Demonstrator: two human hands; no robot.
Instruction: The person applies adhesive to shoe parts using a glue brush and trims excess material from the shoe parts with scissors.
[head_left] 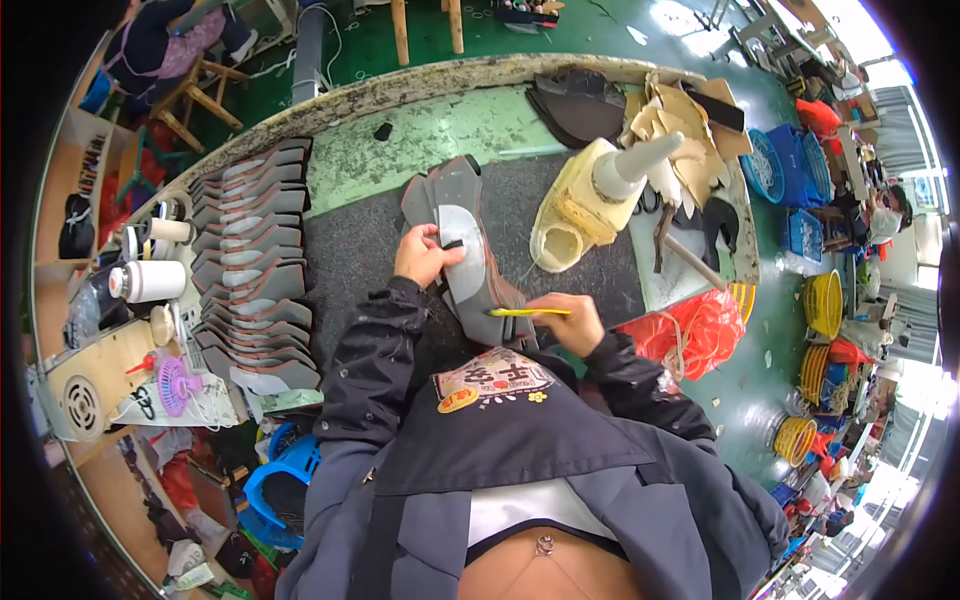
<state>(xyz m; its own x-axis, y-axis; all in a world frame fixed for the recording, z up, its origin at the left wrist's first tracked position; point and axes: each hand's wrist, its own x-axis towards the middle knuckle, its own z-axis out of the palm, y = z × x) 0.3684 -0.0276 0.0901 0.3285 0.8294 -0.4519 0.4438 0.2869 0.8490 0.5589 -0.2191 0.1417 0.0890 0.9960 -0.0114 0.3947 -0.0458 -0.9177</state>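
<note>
In front of me a fanned stack of grey shoe upper pieces (462, 225) with pale patches and reddish edges lies on a dark mat. My left hand (425, 256) is closed at the stack's left side, thumb over the top piece. A small black bit (453, 245) shows at the thumb tip; whether it is a tab or a thumb cover I cannot tell. My right hand (572, 322) grips a thin yellow brush (515, 312), its head touching or just above the near end of the stack.
Rows of similar pieces (255, 255) overlap at the left. A cream glue pot (570, 205) with a pale cone stands right of the stack. Beyond are cut sheets (675, 135); a red plastic bag (690, 335) hangs at the right edge. Thread spools (150, 280) and a purple fan (178, 383) sit far left.
</note>
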